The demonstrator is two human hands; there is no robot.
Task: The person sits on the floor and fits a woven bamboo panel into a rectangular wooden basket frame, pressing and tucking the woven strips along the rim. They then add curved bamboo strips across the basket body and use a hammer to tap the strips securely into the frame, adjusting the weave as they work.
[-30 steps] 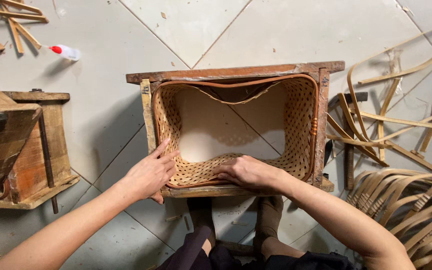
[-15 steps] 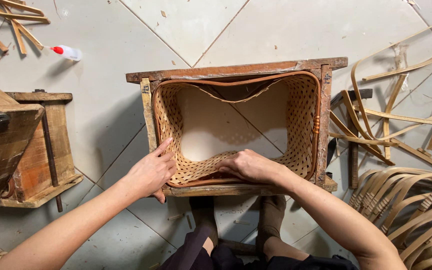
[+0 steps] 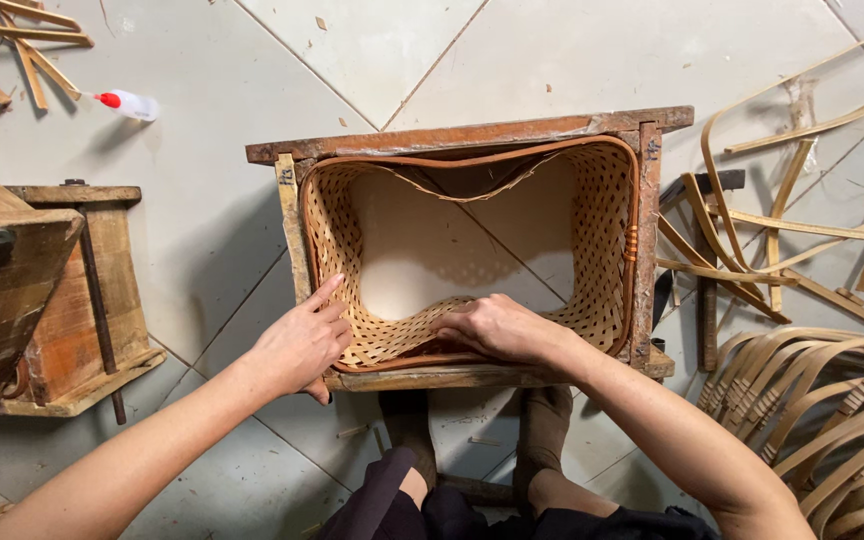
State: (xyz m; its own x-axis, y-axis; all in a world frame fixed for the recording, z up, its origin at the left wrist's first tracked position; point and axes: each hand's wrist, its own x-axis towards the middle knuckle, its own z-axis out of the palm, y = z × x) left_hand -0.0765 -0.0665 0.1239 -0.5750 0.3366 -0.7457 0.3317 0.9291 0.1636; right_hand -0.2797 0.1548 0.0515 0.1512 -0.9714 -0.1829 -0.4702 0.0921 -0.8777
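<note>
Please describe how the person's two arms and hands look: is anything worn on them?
Both forearms are bare, with no sleeves in view. The left hand and the right hand wear no gloves; no ring, watch or bracelet shows. Fingernails look short and unpainted.

Woven basket [image 3: 592, 260] inside wooden frame [image 3: 472, 135]; bottle [image 3: 127, 103] behind-left; strips [image 3: 802, 240] right; box [image 3: 72, 300], perhaps mould, left.

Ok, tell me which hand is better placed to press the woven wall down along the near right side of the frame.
Probably the right hand: it already lies on the woven basket at the near wall, closest to that side. The left hand rests at the near left corner of the wooden frame, farther away.
</note>
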